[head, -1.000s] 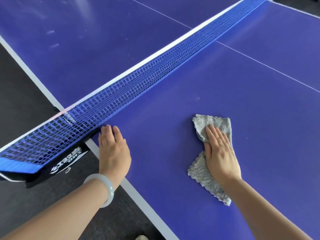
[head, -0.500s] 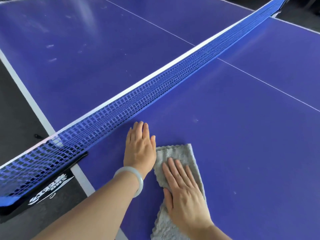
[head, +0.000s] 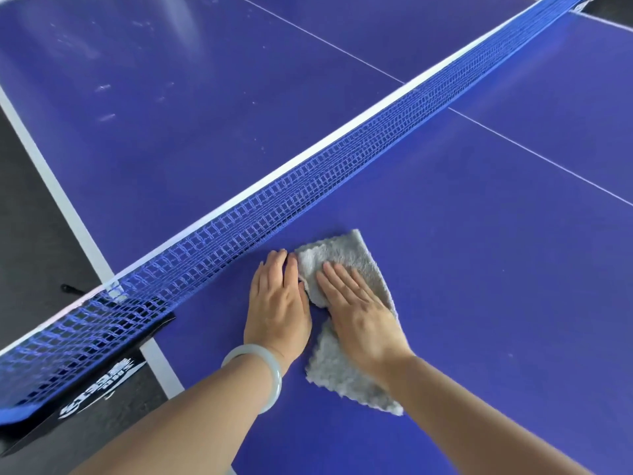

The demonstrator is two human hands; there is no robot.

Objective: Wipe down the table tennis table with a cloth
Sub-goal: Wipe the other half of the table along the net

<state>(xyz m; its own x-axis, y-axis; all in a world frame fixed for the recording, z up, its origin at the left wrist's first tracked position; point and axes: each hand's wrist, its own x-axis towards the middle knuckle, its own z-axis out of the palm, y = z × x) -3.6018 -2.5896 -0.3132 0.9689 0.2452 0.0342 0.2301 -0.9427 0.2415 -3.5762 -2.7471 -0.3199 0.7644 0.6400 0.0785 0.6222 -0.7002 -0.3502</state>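
Note:
The blue table tennis table (head: pixel 486 303) fills most of the view. A grey fluffy cloth (head: pixel 342 257) lies crumpled on it just in front of the net (head: pixel 342 159). My right hand (head: pixel 359 315) presses flat on the cloth's middle, fingers pointing toward the net. Pressed flat on the bare table directly left of the cloth is my left hand (head: pixel 277 303), touching the cloth's edge and holding nothing. Its fingertips almost reach the net's base. A pale bangle (head: pixel 263 368) sits on the left wrist.
The net runs diagonally from lower left to upper right. Its black clamp (head: pixel 99 378) grips the table's white side edge (head: pixel 157 358) at the lower left. Dark floor (head: pixel 30 241) lies beyond that edge. Dusty smears mark the far half (head: pixel 102 87).
My right hand slid the cloth left to meet the left hand, then forward toward the net. My left hand moved in from the table edge along the net.

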